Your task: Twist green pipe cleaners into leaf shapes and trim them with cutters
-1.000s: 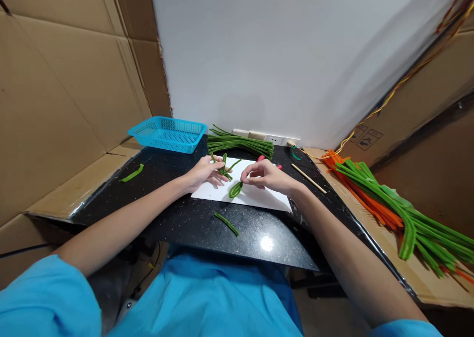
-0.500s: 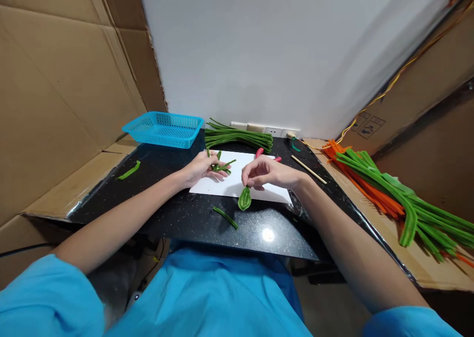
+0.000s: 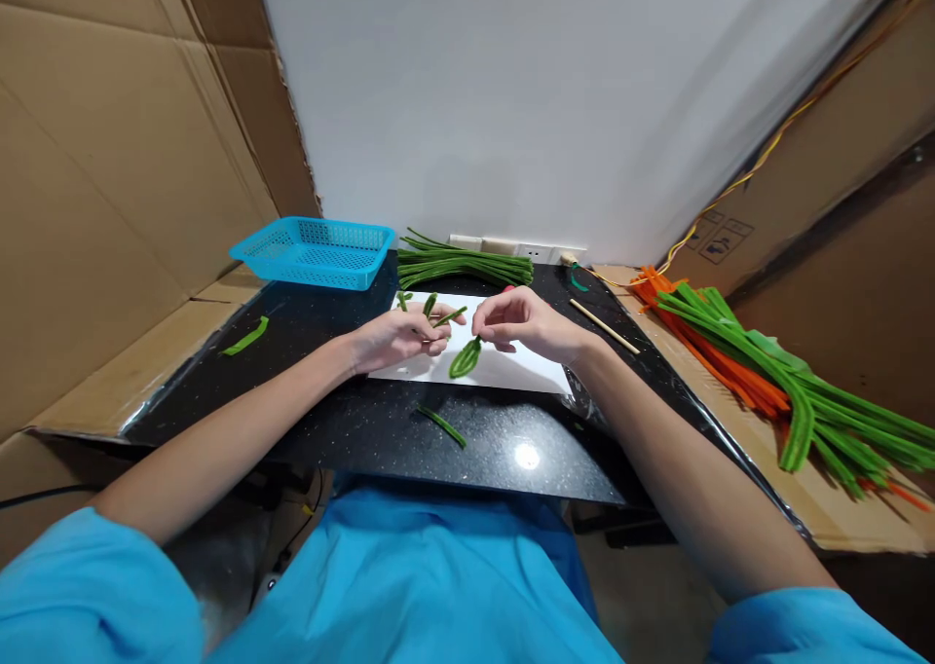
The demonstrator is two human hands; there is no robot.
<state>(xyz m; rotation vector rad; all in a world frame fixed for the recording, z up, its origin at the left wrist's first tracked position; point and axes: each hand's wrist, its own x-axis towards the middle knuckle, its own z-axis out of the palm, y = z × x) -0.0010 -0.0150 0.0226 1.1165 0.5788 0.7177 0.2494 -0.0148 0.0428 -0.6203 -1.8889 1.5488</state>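
My left hand (image 3: 398, 338) is closed round several short green fuzzy pieces (image 3: 430, 304) that stick out between thumb and fingers. It is over the left part of a white sheet (image 3: 511, 370) on the black table. My right hand (image 3: 522, 321) pinches the narrow end of a green leaf-shaped loop (image 3: 466, 358), which hangs down to the left above the sheet. One loose green piece (image 3: 441, 425) lies on the table in front of the sheet. Something red (image 3: 509, 288) shows just behind my right hand, mostly hidden.
A blue basket (image 3: 317, 253) stands at the back left, beside a bundle of green stems (image 3: 467, 263). A thin stick (image 3: 605, 327) lies to the right. Green strips (image 3: 766, 362) and orange strips (image 3: 720, 357) rest on cardboard at the right. A green scrap (image 3: 246, 337) lies left.
The leaf-shaped loop has moved left and up and now tilts toward my left hand. My left hand has turned slightly, its fingers more closed round the pieces. The red handles are now mostly covered.
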